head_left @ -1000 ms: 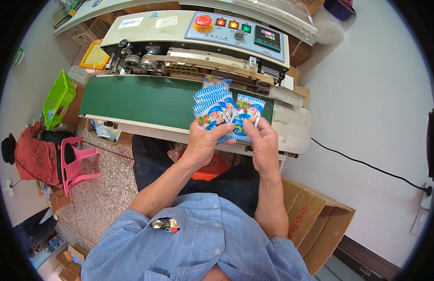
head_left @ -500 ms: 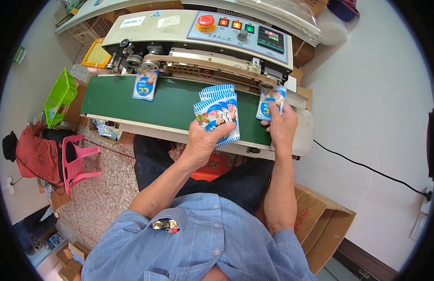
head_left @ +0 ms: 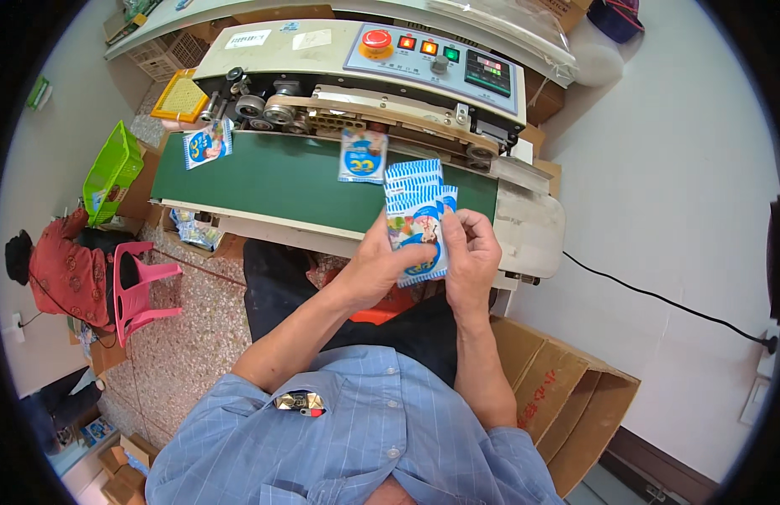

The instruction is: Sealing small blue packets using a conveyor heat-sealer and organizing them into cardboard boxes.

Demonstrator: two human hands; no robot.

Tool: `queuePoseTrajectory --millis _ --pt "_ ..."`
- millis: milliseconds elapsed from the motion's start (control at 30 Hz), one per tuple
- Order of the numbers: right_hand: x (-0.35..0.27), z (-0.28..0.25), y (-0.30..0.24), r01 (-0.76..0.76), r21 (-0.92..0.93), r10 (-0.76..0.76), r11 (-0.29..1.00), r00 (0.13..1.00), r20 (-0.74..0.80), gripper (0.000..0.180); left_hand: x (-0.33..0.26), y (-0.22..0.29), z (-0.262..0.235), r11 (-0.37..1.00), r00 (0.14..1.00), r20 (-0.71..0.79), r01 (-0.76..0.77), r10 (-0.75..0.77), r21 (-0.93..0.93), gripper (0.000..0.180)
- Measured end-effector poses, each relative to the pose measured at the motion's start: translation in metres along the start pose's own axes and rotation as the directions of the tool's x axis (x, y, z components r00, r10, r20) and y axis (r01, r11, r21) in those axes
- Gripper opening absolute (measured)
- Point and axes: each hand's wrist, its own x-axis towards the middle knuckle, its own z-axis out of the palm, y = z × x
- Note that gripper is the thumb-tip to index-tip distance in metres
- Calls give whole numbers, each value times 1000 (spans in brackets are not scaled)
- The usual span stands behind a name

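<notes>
My left hand is closed around a fanned stack of blue-and-white snack packets, its thumb lying across the front one. Pinched at the stack's right edge, one packet is between the thumb and curled fingers of my right hand. Both hands are over the near edge of the green conveyor belt of a band sealing machine. A single packet stands with its top edge at the sealing band, mid-belt. Another packet lies tilted at the belt's left end, beyond the rollers.
A control panel with a red knob and lit buttons tops the machine. An open cardboard box stands at my right. To the left are a green basket, a pink chair and a box of packets.
My right hand has left the packet at the band's right end and come to the stack. That packet has travelled left to mid-belt; the earlier one has come out at the left end.
</notes>
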Motion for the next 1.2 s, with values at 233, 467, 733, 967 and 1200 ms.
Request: queuePoseTrajectory --millis 233,467,733,967,1200 --pt "-13 15 3 184 -11 -182 983 966 -183 18 -16 11 4 968 994 106 59 -34 -244 54" --pt "-22 4 -12 52 122 -53 991 999 3 15 -21 11 2 996 995 -40 -91 91 3 54" --pt "-18 -7 -8 -13 243 12 970 1000 4 12 -13 7 -4 989 984 -111 -144 139 -33 52" --pt "-14 -13 1 23 207 -8 978 997 -72 14 -5 4 -7 988 982 -161 -116 99 -99 46" --pt "-3 -7 -13 -155 223 156 962 988 17 14 3 2 -10 988 976 -182 -135 119 -80 43"
